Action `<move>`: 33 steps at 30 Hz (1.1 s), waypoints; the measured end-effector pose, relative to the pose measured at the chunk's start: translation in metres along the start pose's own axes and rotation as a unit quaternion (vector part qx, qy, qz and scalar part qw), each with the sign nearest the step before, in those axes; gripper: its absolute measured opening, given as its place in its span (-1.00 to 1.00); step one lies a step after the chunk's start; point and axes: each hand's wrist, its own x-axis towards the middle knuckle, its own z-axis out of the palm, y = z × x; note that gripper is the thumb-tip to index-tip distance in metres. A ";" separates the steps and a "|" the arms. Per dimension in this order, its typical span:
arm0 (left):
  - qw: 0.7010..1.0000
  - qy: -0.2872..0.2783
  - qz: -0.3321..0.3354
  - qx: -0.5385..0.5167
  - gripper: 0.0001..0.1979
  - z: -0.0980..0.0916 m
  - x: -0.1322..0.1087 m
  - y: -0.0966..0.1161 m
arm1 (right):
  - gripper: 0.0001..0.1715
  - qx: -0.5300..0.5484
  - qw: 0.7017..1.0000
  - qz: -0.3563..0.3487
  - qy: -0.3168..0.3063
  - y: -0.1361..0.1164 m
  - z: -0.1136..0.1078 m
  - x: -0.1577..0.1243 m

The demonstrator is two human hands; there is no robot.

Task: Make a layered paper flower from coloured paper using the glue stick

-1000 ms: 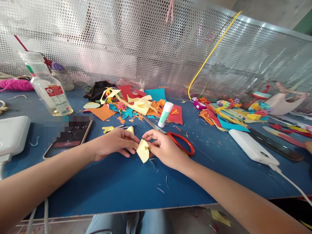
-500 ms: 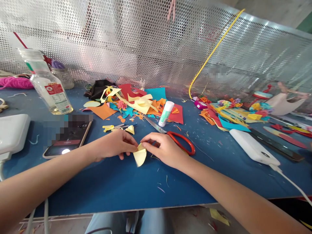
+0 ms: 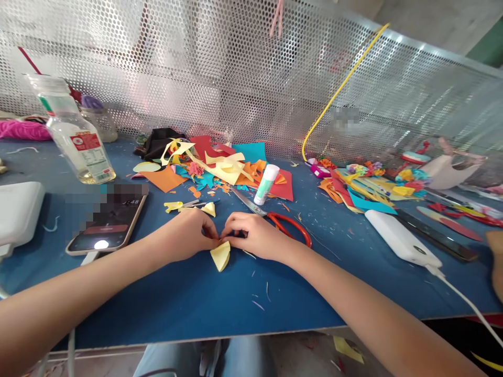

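A small folded piece of yellow paper [image 3: 220, 256] is pinched between both hands, just above the blue table [image 3: 188, 309]. My left hand [image 3: 193, 230] closes thumb and fingers on its upper left edge. Fingers of my right hand [image 3: 251, 234] grip the same paper at its upper right, the two sets of fingertips almost meeting. Behind the right hand lie red-handled scissors [image 3: 301, 226], partly hidden by it. A white and green glue stick [image 3: 266, 185] stands upright beyond them. Another small yellow folded piece [image 3: 209, 209] rests behind the left hand.
A heap of coloured paper scraps [image 3: 226, 167] lies at the back. On the left are a phone [image 3: 113, 220], a clear bottle [image 3: 84, 141] and a white charger [image 3: 19, 214]. A white power bank [image 3: 403, 238] with a cable sits right. A perforated metal screen [image 3: 236, 68] borders the back.
The hands have drawn closer together and turned over the yellow paper's top, so it looks smaller and narrower. A blurred shape has appeared at the right edge.
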 end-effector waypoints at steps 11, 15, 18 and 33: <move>0.995 -0.040 0.079 0.055 -0.80 0.002 0.002 -0.012 | -0.96 -0.010 0.995 0.103 0.008 -0.013 -0.005 -0.014; 0.993 -0.020 0.087 0.084 -0.82 0.007 0.001 -0.011 | -0.94 0.014 0.995 0.098 -0.001 -0.011 -0.004 -0.013; 0.995 -0.022 0.070 0.072 -0.82 0.009 0.001 -0.012 | -0.96 0.027 0.995 0.094 -0.005 -0.008 -0.003 -0.012; 0.997 -0.025 0.068 0.036 -0.82 0.010 0.002 -0.008 | -0.92 0.037 0.997 0.070 -0.023 -0.005 -0.003 -0.011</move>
